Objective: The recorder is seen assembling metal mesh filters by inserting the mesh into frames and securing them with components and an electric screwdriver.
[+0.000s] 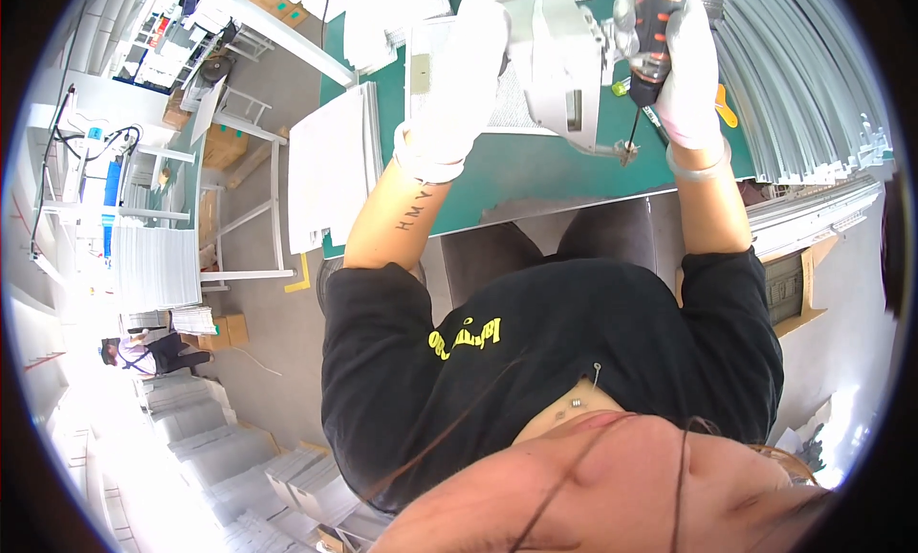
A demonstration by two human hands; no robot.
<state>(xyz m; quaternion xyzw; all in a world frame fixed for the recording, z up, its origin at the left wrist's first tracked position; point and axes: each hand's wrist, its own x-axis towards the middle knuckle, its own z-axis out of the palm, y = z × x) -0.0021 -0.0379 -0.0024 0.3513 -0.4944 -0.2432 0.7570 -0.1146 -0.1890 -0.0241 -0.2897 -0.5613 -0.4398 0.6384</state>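
In my white-gloved left hand is the left side of a pale grey housing, its fingers partly washed out by glare. The housing stands over a green work surface. My right hand, also gloved, is closed around a black and orange screwdriver. Its thin shaft points toward me, and small metal pieces show by the tip; I cannot make out whether they are stuck to it. Beneath the housing lies a white perforated sheet.
White panels stack at the left table edge. Long pale strips pile up on the right. An orange-handled tool and a small green item lie near my right hand. Another person is far off left.
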